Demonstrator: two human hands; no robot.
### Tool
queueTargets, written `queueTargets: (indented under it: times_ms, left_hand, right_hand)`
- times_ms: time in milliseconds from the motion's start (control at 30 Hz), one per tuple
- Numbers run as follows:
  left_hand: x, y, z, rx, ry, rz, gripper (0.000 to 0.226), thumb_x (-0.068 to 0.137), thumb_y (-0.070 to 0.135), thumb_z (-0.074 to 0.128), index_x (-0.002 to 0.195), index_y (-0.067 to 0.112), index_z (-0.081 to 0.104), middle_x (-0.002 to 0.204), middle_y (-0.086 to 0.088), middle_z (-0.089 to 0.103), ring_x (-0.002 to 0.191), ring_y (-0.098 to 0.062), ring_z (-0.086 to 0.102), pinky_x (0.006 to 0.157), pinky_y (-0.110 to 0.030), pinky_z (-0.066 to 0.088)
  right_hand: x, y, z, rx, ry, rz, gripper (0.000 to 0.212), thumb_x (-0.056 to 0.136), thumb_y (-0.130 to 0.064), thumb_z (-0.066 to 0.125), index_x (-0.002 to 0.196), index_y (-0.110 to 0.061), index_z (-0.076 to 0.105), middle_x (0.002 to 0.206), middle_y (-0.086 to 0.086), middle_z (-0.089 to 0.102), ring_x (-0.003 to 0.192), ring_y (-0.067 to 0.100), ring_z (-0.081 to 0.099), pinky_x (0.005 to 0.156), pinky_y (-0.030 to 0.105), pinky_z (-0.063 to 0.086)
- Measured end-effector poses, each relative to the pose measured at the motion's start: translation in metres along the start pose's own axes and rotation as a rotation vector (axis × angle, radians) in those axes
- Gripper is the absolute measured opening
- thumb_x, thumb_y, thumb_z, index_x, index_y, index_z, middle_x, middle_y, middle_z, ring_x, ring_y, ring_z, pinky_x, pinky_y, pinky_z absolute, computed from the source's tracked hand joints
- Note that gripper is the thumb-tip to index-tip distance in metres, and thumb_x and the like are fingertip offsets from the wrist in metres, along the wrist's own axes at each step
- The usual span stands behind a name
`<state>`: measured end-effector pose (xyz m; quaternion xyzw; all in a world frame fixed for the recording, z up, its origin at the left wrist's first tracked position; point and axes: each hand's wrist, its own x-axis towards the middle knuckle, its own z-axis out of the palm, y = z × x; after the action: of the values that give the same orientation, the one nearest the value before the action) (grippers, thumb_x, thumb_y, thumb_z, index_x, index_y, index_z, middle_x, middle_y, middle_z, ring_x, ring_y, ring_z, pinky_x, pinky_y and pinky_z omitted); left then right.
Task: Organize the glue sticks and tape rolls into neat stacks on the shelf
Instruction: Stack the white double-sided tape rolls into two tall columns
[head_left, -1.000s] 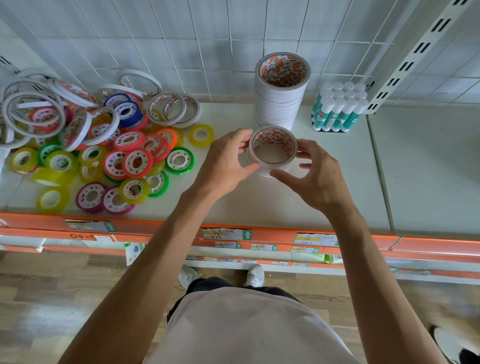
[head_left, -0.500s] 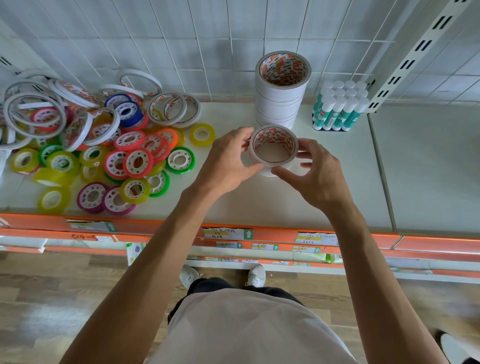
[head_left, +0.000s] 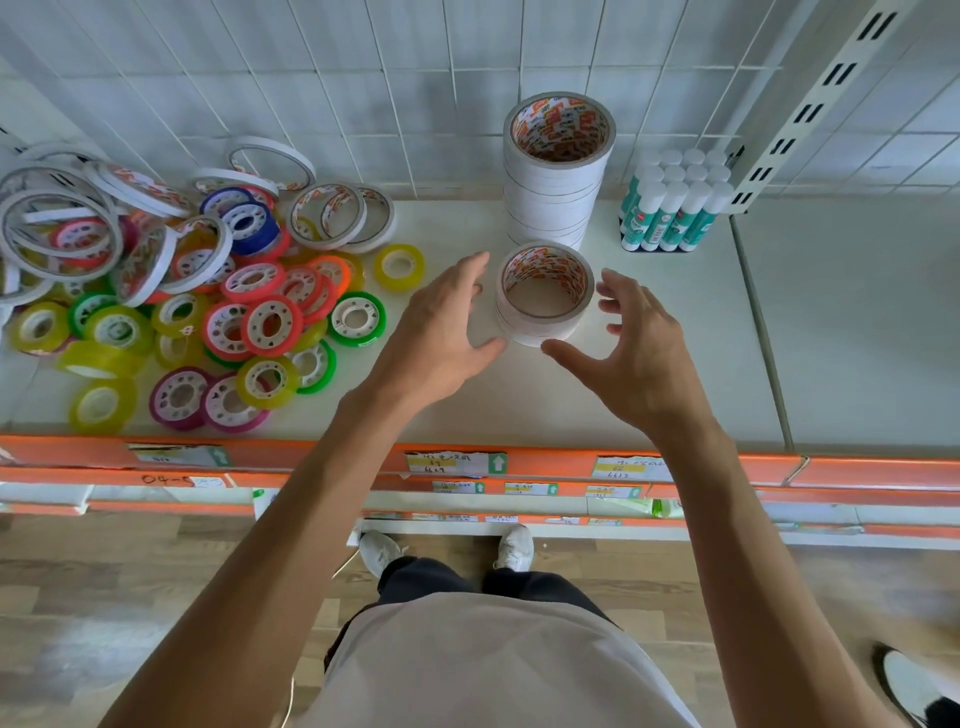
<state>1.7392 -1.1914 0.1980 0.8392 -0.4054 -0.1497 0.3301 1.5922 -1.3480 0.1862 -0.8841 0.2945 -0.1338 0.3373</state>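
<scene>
1. short stack of white tape rolls (head_left: 543, 299) stands on the shelf (head_left: 675, 338), core axis upright, open hole facing up.
2. it sits just in front of the taller stack (head_left: 558, 171), whose axis is also vertical.
3. left hand (head_left: 441, 325) spread, fingers straight, beside the short stack; contact unclear.
4. right hand (head_left: 636, 343) spread, fingers loosely curved, holding nothing.
5. glue sticks (head_left: 672, 208) upright, caps up, right of the tall stack.

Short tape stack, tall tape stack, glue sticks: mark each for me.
short tape stack (head_left: 535, 332): head view, white front wall.
tall tape stack (head_left: 550, 202): head view, white side wall.
glue sticks (head_left: 670, 221): head view, a front stick's green label.
</scene>
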Motion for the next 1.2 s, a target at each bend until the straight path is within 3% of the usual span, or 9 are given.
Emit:
queueTargets:
  times_ms: [133, 233, 333, 533, 667, 867, 1100, 1200]
  left_hand:
    - [-0.010, -0.005, -0.007, 0.076, 0.000, 0.020, 0.084, 0.083, 0.021, 0.080, 0.152, 0.009, 0.034, 0.148, -0.008, 0.048, 0.130, -0.019, 0.051, 0.108, -0.039, 0.044]
    - [-0.019, -0.005, -0.016, 0.141, -0.008, 0.021, 0.080, 0.086, 0.026, 0.077, 0.152, 0.013, 0.034, 0.147, -0.006, 0.048, 0.128, -0.020, 0.049, 0.104, -0.021, 0.034]
    - [-0.032, -0.009, -0.032, 0.203, 0.022, 0.051, 0.072, 0.088, 0.029, 0.074, 0.150, 0.013, 0.039, 0.149, -0.004, 0.047, 0.133, -0.019, 0.046, 0.102, -0.018, 0.028]
    - [-0.064, -0.043, -0.084, 0.237, 0.164, 0.016, 0.056, 0.088, 0.028, 0.074, 0.137, 0.013, 0.055, 0.142, -0.004, 0.054, 0.132, -0.020, 0.048, 0.109, -0.040, 0.043]
    - [-0.090, -0.082, -0.128, 0.231, 0.248, -0.036, 0.053, 0.087, 0.026, 0.075, 0.135, 0.011, 0.058, 0.142, -0.003, 0.054, 0.133, -0.018, 0.047, 0.111, -0.030, 0.039]
    - [-0.133, -0.145, -0.177, 0.125, 0.370, -0.188, 0.046, 0.088, 0.026, 0.074, 0.130, 0.012, 0.062, 0.134, -0.002, 0.060, 0.126, -0.014, 0.052, 0.103, -0.023, 0.038]
    - [-0.171, -0.218, -0.210, 0.022, 0.391, -0.247, 0.042, 0.088, 0.023, 0.075, 0.127, 0.011, 0.063, 0.131, -0.003, 0.061, 0.122, -0.015, 0.055, 0.100, -0.020, 0.038]
    - [-0.177, -0.240, -0.223, -0.001, 0.354, -0.254, 0.047, 0.087, 0.031, 0.076, 0.128, 0.013, 0.062, 0.132, -0.001, 0.061, 0.125, -0.014, 0.054, 0.105, -0.030, 0.042]
  right_hand:
    - [-0.008, -0.016, -0.003, -0.069, 0.060, -0.055, 0.088, 0.078, -0.043, 0.081, 0.147, -0.010, 0.038, 0.143, 0.010, 0.049, 0.130, 0.026, 0.044, 0.106, 0.030, 0.035]
    - [-0.010, -0.031, -0.003, -0.088, 0.090, -0.135, 0.082, 0.077, -0.039, 0.082, 0.143, -0.011, 0.043, 0.140, 0.008, 0.050, 0.127, 0.026, 0.044, 0.104, 0.023, 0.031]
    - [-0.009, -0.049, 0.005, -0.100, 0.054, -0.186, 0.076, 0.076, -0.040, 0.081, 0.138, -0.012, 0.048, 0.139, 0.007, 0.051, 0.125, 0.027, 0.046, 0.105, 0.029, 0.035]
    - [0.001, -0.101, 0.037, -0.124, -0.046, -0.272, 0.073, 0.082, -0.041, 0.077, 0.143, -0.014, 0.046, 0.144, 0.004, 0.046, 0.131, 0.022, 0.041, 0.108, 0.032, 0.035]
    - [0.004, -0.141, 0.074, -0.145, -0.113, -0.336, 0.064, 0.085, -0.037, 0.075, 0.140, -0.016, 0.049, 0.138, 0.005, 0.049, 0.123, 0.027, 0.049, 0.100, 0.033, 0.040]
    - [0.002, -0.197, 0.131, -0.135, -0.177, -0.370, 0.062, 0.082, -0.036, 0.078, 0.135, -0.014, 0.055, 0.134, 0.008, 0.053, 0.120, 0.029, 0.052, 0.100, 0.041, 0.046]
    - [-0.001, -0.250, 0.188, -0.188, -0.189, -0.366, 0.058, 0.082, -0.032, 0.079, 0.132, -0.012, 0.058, 0.133, 0.009, 0.053, 0.120, 0.029, 0.051, 0.096, 0.040, 0.048]
    - [-0.002, -0.268, 0.207, -0.210, -0.179, -0.359, 0.056, 0.082, -0.032, 0.078, 0.131, -0.011, 0.059, 0.133, 0.012, 0.053, 0.116, 0.035, 0.054, 0.097, 0.048, 0.048]
